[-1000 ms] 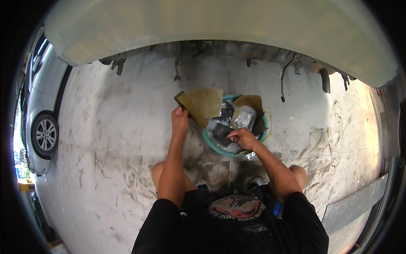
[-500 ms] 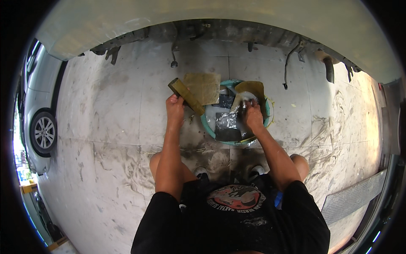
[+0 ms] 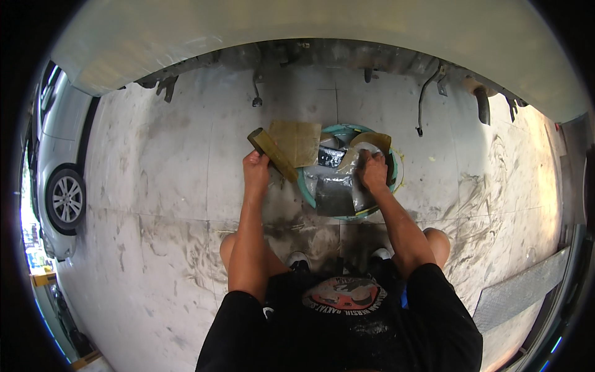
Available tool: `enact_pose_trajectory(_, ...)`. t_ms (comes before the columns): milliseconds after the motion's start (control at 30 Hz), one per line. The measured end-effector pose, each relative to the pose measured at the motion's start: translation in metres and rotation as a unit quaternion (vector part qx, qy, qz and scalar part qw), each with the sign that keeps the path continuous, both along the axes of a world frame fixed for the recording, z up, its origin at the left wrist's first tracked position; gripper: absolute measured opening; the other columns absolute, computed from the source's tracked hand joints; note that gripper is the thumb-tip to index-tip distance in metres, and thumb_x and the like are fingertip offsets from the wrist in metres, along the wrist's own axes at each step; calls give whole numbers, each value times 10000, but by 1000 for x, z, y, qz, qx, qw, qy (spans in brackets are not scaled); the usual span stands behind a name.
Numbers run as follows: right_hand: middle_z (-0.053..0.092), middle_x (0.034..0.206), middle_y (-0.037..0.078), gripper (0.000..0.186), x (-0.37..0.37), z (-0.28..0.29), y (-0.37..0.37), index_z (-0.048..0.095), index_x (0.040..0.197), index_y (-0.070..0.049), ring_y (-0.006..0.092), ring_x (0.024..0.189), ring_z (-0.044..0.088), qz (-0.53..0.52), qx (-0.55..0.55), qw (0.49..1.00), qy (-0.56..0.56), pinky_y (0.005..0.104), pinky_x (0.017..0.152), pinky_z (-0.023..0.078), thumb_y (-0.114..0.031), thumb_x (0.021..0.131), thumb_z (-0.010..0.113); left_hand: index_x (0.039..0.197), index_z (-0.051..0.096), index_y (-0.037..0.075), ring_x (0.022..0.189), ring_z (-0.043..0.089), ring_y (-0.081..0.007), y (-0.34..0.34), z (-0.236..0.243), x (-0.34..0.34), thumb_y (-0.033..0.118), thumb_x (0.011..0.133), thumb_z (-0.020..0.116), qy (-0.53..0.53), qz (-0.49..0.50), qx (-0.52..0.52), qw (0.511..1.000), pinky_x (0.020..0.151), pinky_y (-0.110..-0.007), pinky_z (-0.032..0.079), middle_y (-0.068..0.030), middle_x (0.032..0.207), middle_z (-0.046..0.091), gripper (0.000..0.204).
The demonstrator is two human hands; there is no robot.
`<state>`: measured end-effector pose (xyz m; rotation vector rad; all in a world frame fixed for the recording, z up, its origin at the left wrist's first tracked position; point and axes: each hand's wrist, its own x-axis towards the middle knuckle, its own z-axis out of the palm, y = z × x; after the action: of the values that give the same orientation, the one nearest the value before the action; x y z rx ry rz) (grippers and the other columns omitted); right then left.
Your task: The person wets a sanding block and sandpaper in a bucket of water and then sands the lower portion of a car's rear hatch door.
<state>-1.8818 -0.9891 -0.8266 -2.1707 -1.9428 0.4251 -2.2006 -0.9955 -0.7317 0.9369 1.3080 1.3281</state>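
Probably stiff sanding block (image 3: 276,157); hold mid-length. Left hand (image 3: 256,168) clasps it; right hand (image 3: 374,172), near right edge of basin (image 3: 304,190), grip unclear.

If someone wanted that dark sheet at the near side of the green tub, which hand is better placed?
Probably the right hand: it is over the tub, close to the dark sheet. The left hand is outside the tub and grips a long yellowish-brown block.

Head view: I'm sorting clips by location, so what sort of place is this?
Probably a vehicle workshop: a large pale body panel with a pipe below its edge, a silver car at the left, and a dark-smeared floor.
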Motion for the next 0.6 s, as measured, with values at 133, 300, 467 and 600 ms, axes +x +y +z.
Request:
enact_pose_trajectory(133, 590, 1166, 166, 376, 12, -3, -6, 622, 1116, -138, 377, 1137, 540, 80, 43, 995, -39, 515, 882, 478, -189, 763, 739, 1147, 666, -27, 927, 644, -141, 2, 8, 5, 79, 948, 563, -14, -7, -17, 1000, 860, -298, 512, -60, 1037, 687, 247)
enact_pose_trajectory(300, 645, 903, 190, 180, 10, 43, -3, 611, 1001, -76, 384, 891, 637, 102, 16, 984, 144, 472, 748, 500, -72, 825, 650, 1158, 659, -29, 938, 642, -138, 3, 6, 10, 67, 952, 547, -23, 1, -6, 1000, 866, -280, 499, -57, 1050, 689, 254)
enact_pose_trajectory(467, 650, 820, 230, 128, 28, 122, 12, 615, 1003, -59, 408, 793, 650, 78, 131, 962, 226, 419, 727, 519, -58, 876, 597, 1156, 664, -18, 903, 640, -120, 9, -2, 6, 81, 951, 544, -16, -8, -49, 999, 815, -260, 504, -45, 1041, 694, 257)
enact_pose_trajectory(600, 697, 817, 100, 165, 62, 121, 22, 630, 974, -36, 200, 747, 666, 77, 106, 888, 440, 326, 683, 504, 29, 852, 540, 1151, 666, -6, 877, 634, -112, 14, -9, 7, 100, 955, 544, 12, -64, -85, 994, 766, -261, 510, -42, 1006, 694, 254)
